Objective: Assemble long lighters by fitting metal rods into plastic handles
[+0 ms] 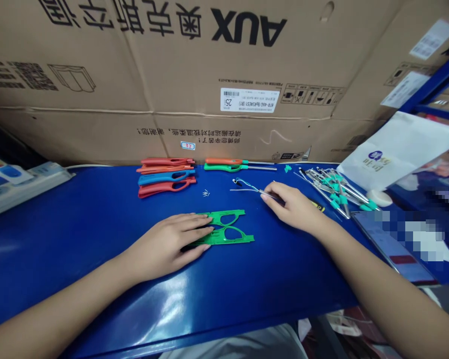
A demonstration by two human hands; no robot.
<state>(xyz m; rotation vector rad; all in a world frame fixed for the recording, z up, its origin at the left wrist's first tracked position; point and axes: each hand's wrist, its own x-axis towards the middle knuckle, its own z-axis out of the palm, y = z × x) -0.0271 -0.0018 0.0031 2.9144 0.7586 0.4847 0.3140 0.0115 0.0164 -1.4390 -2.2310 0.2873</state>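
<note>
My left hand (168, 247) lies flat with fingers stretched over two green plastic handle shells (243, 238) side by side on the blue table. Their looped ends show; the rest is under my fingers. To the right of them, my right hand (290, 204) is closed on a thin metal rod (245, 190) pointing left, with something dark inside the grip. Thin blue and white wires with a small black end (237, 183) run up to the same fingertips; whether they join the rod I cannot tell. Between the hands and the box lie several tiny screws (205, 193).
Red, orange and blue handles (167, 177) lie stacked at the back. Orange and green handles with metal tubes (239, 164) lie beside them. Metal tubes with teal parts (338, 192) are piled right, near a phone (391, 244). A power strip (26, 182) stands left, a large cardboard box (187, 65) behind.
</note>
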